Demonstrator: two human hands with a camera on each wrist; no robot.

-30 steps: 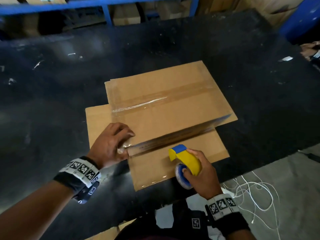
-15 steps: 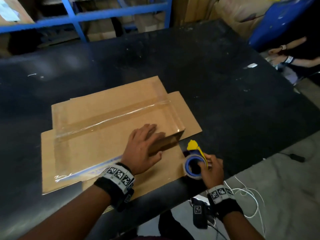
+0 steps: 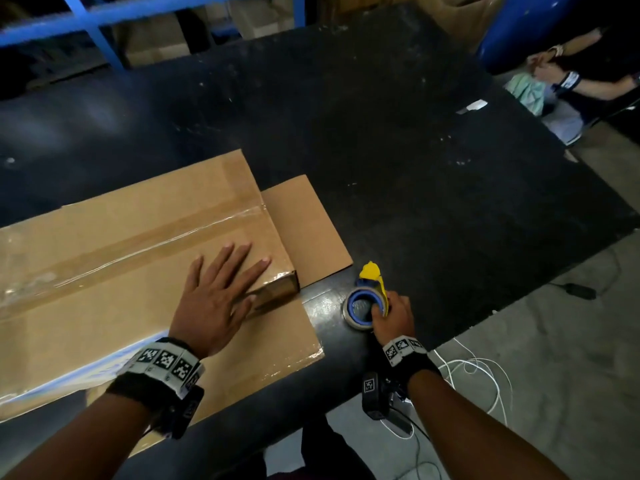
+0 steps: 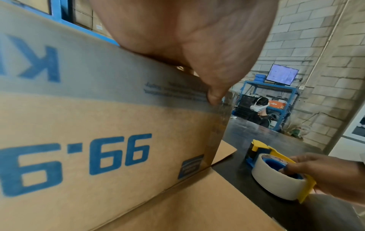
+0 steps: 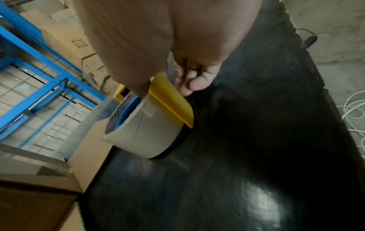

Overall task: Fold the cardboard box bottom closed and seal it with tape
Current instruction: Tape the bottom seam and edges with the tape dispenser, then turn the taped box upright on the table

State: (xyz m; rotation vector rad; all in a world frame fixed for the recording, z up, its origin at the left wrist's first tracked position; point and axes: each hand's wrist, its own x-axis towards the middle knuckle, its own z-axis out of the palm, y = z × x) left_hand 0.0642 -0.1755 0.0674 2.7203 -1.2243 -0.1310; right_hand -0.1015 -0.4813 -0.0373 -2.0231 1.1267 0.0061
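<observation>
The cardboard box (image 3: 104,306) stands upside down on the black table (image 3: 415,168), its bottom flaps closed. A strip of clear tape (image 3: 138,242) runs along the seam. My left hand (image 3: 221,282) lies flat on the box's near right corner, fingers straight and spread. In the left wrist view its thumb (image 4: 213,96) presses tape onto the printed side of the box (image 4: 98,140). My right hand (image 3: 393,317) grips the yellow and blue tape dispenser (image 3: 367,299), which rests on the table just right of the box. The dispenser (image 5: 150,125) and its roll (image 4: 276,173) show in both wrist views.
Open flaps lie flat on the table to the right (image 3: 304,230) and front (image 3: 270,348) of the box. Another person (image 3: 581,81) sits past the table's far right corner. White cables (image 3: 485,375) lie on the floor. Blue shelving (image 3: 104,22) with boxes stands behind.
My left hand left the tape end at the box's left corner and now lies flat on the right corner. My right hand drew the dispenser rightward past the box and onto the table.
</observation>
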